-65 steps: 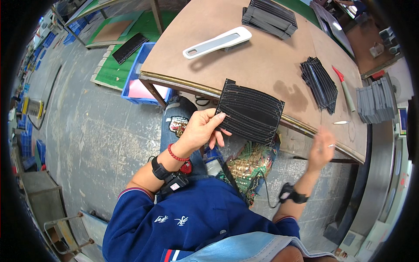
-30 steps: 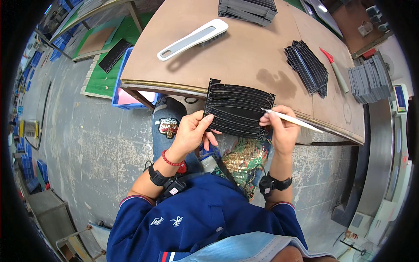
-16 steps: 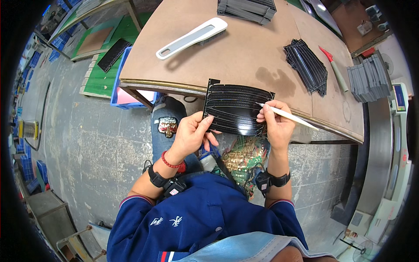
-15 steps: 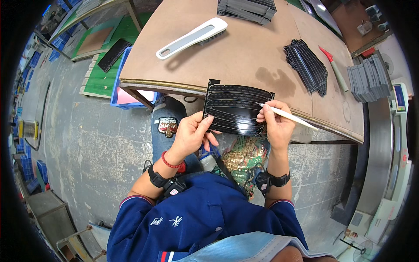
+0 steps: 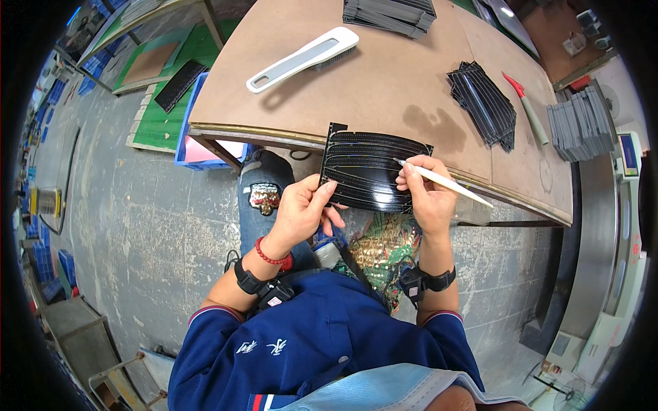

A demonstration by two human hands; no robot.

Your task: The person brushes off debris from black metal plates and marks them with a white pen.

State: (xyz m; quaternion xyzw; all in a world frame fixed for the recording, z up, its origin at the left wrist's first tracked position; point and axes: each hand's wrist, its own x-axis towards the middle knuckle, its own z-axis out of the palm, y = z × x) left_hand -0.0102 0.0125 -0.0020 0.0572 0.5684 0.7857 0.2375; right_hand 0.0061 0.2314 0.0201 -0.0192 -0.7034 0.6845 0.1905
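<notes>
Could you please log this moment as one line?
left hand: holds ribbed black plastic panel | right hand: slim white pen-like tool, tip on panel

Your black ribbed panel [image 5: 370, 171] looks like glossy plastic, catching a bright glare. The white stick [image 5: 442, 182] appears smooth and matt. The surface [image 5: 384, 82] is matt brown board; the floor [image 5: 137, 219] is rough, cracked concrete.

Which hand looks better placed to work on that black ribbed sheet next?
Probably the right hand: it holds the white stick tool with its tip at the black ribbed sheet. The left hand grips the sheet's lower left edge.
</notes>
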